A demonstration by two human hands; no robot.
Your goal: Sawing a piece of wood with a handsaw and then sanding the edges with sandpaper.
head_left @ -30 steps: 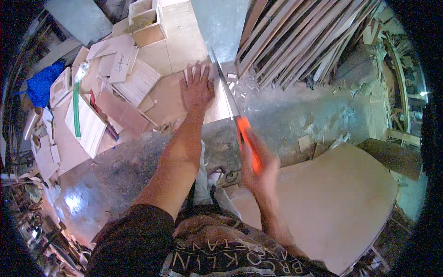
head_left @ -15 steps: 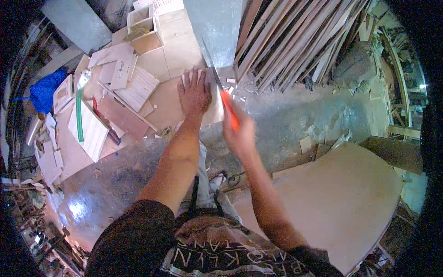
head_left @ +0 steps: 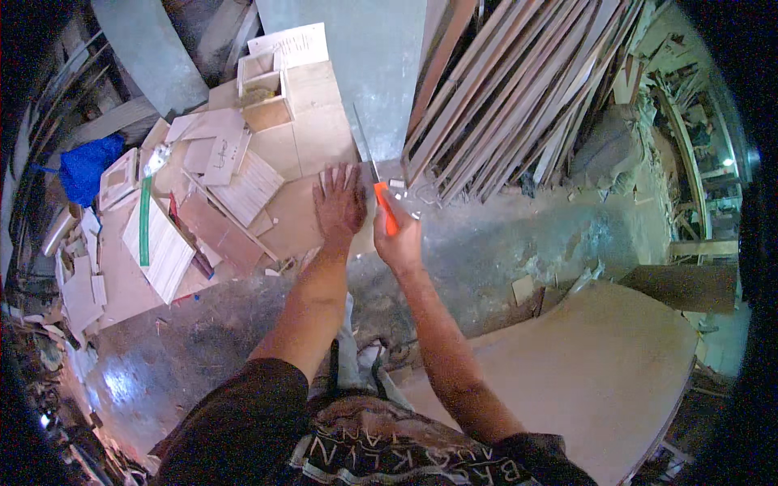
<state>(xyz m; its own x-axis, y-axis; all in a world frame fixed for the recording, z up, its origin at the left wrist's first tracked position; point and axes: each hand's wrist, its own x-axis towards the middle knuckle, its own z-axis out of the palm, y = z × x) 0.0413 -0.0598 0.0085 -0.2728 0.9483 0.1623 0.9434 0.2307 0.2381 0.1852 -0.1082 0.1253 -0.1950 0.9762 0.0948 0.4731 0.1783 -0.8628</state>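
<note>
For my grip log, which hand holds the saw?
The right hand, wrapped around the orange saw handle; the left hand lies flat on the board.

At frame centre, the left hand [head_left: 340, 204] lay spread on a wooden board [head_left: 298, 215] while the right hand [head_left: 400, 241] gripped an orange-handled saw [head_left: 385, 206] just beside it; wood pieces [head_left: 223, 231] littered the bench [head_left: 116, 283] at left, and long strips [head_left: 502, 97] filled the upper right
</note>
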